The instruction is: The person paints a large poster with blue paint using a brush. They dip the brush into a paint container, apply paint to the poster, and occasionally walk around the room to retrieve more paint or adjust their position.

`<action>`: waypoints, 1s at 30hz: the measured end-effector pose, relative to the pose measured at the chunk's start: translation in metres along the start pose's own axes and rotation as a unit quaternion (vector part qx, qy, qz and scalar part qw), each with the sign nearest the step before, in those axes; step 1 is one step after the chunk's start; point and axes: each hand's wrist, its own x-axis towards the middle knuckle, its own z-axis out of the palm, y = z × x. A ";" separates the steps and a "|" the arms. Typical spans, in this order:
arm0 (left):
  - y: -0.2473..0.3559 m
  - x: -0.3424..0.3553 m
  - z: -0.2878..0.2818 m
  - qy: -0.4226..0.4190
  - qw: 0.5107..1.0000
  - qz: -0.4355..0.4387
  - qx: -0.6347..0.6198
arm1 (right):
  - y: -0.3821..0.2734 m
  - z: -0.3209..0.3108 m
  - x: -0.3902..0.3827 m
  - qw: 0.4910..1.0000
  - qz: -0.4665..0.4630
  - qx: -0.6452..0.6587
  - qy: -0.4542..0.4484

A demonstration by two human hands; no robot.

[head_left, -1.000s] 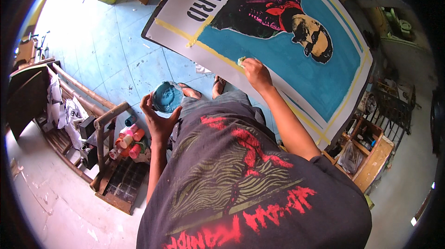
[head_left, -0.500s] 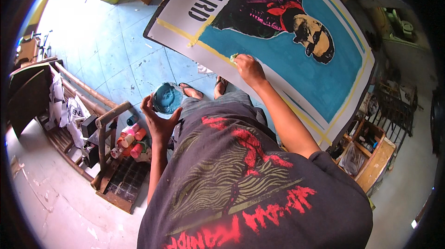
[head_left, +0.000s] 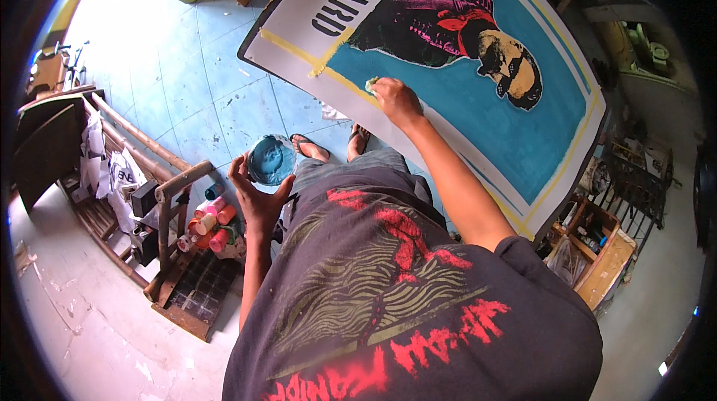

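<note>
My left hand grips a round clear-rimmed tub of blue paint, fingers curled along its left side and thumb at the lower right. My right hand pinches a small pale, greenish wad, perhaps sponge or cloth. The wad rests at the blue edge of a large painted board, close to a strip of yellow masking tape. On the board is a stencilled figure in dark glasses and a red scarf, set against blue, with black lettering on a white band.
Left of me stands a bamboo bench with papers, a black box and several pink and red paint bottles by it. A wooden box with small items sits to the right. My sandalled feet are on blue tiles.
My right hand and the wad have shifted a little along the board's edge toward the lettered end. My left hand keeps the tub in about the same place. The view has tilted slightly.
</note>
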 end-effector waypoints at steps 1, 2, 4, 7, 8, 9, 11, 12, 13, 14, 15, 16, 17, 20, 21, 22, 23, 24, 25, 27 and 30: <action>-0.002 0.000 0.000 0.002 1.000 0.002 -0.003 | -0.001 -0.003 0.001 1.000 0.008 -0.004 -0.004; -0.003 0.000 0.000 0.003 1.000 0.004 -0.006 | 0.000 -0.008 0.001 1.000 0.001 0.006 0.025; -0.005 -0.003 0.000 0.006 1.000 -0.007 -0.008 | -0.009 -0.026 -0.007 0.997 -0.014 0.025 0.077; -0.004 -0.004 -0.001 0.010 1.000 -0.013 -0.007 | 0.003 -0.039 -0.046 0.996 0.018 0.018 0.090; -0.004 -0.005 -0.001 0.012 1.000 -0.015 -0.006 | 0.006 -0.041 -0.058 0.995 0.031 0.011 0.094; -0.004 -0.005 -0.001 0.012 1.000 -0.011 -0.007 | 0.008 -0.042 -0.069 0.995 0.043 -0.001 0.086; -0.006 -0.004 0.001 0.012 1.000 -0.003 -0.013 | 0.014 -0.041 -0.087 0.995 0.066 -0.028 0.072; -0.003 -0.003 0.001 0.010 1.000 0.000 -0.010 | 0.015 -0.037 -0.092 0.995 0.072 -0.023 0.059; 0.001 0.000 0.000 0.007 1.000 0.004 -0.007 | 0.015 -0.032 -0.095 0.996 0.078 -0.017 0.046; 0.004 0.001 0.000 0.004 1.000 0.007 -0.004 | 0.017 -0.028 -0.098 0.996 0.085 -0.012 0.034; 0.004 0.002 0.001 0.003 1.000 0.007 -0.010 | 0.013 -0.029 -0.096 0.993 0.119 -0.012 -0.011; 0.005 0.003 0.003 0.003 1.000 0.007 -0.017 | 0.011 -0.031 -0.094 0.994 0.108 -0.010 0.019; 0.005 0.004 0.003 0.002 1.000 0.007 -0.024 | 0.009 -0.035 -0.092 0.994 0.096 -0.009 0.047; 0.005 0.009 0.005 -0.006 1.000 0.010 -0.017 | 0.007 -0.035 -0.091 0.995 0.096 -0.003 0.027; 0.008 0.010 0.005 -0.009 1.000 0.013 -0.008 | 0.007 -0.034 -0.089 0.995 0.100 0.000 0.004; 0.011 0.011 0.005 -0.012 1.000 0.014 0.001 | 0.007 -0.033 -0.088 0.995 0.094 0.001 0.016; 0.013 0.011 0.005 -0.014 1.000 0.016 0.010 | 0.006 -0.033 -0.088 0.996 0.088 0.002 0.028; 0.013 0.011 0.004 -0.014 1.000 0.021 0.018 | 0.004 -0.032 -0.087 0.996 0.081 0.004 0.039; 0.013 0.011 0.004 -0.015 0.999 0.025 0.026 | 0.002 -0.030 -0.084 0.996 0.066 0.010 0.053; 0.011 0.011 0.004 -0.018 0.999 0.025 0.022 | 0.000 -0.026 -0.076 0.996 0.036 0.019 0.080; 0.008 0.011 0.003 -0.025 1.000 0.014 -0.005 | -0.004 -0.020 -0.075 0.997 0.076 -0.013 0.015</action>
